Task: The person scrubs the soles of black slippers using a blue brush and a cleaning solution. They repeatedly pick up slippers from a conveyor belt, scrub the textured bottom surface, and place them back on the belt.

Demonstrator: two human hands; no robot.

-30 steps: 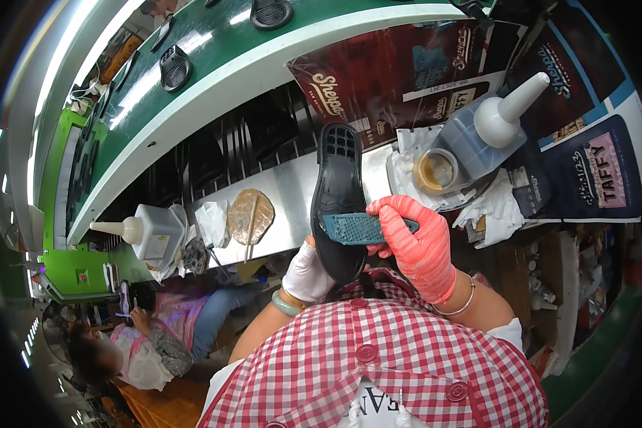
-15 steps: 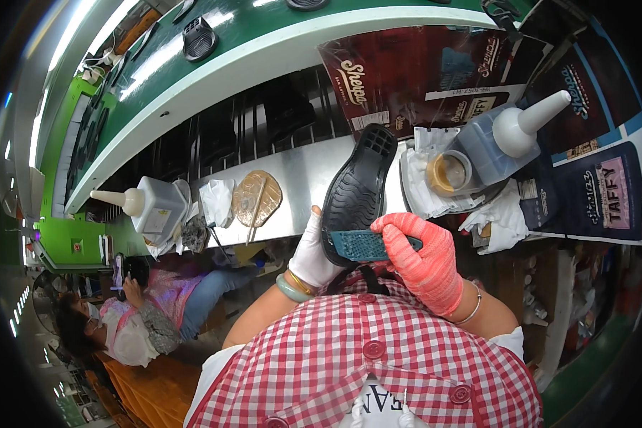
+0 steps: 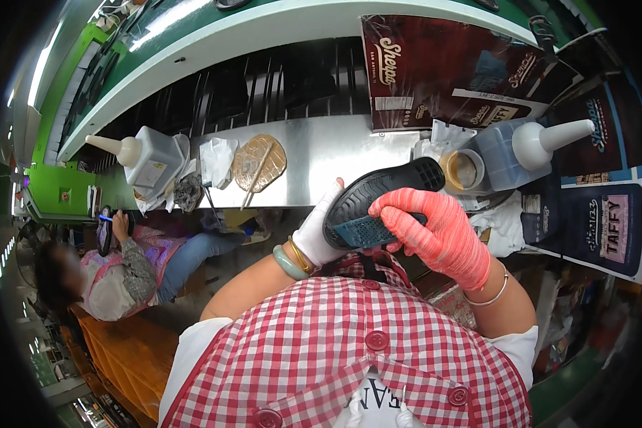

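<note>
A black shoe sole [image 3: 372, 184] with ridges and a grid at one end is tilted toward the right, just off the table's near edge. My left hand [image 3: 319, 232], in a white glove, grips its left end from the side and below. My right hand [image 3: 435, 232], in a coral-pink knit glove, pinches the right part of a teal textured strip [image 3: 364, 232]. The strip lies against the near end of the sole, and its exact kind is unclear. Part of the strip is hidden under my right fingers.
A squeeze bottle [image 3: 506, 153] and an amber-coloured cup [image 3: 462, 170] stand at the right, beside a printed board [image 3: 442, 71]. Farther left are a second bottle [image 3: 150, 158], a round tan pad [image 3: 259, 165] bearing a stick, and a white cloth [image 3: 217, 162]. A person [image 3: 132, 267] sits at left.
The sole has swung clockwise, its far end now pointing right. My right hand still holds the teal strip against it and sits slightly farther right. The whole view has shifted slightly.
</note>
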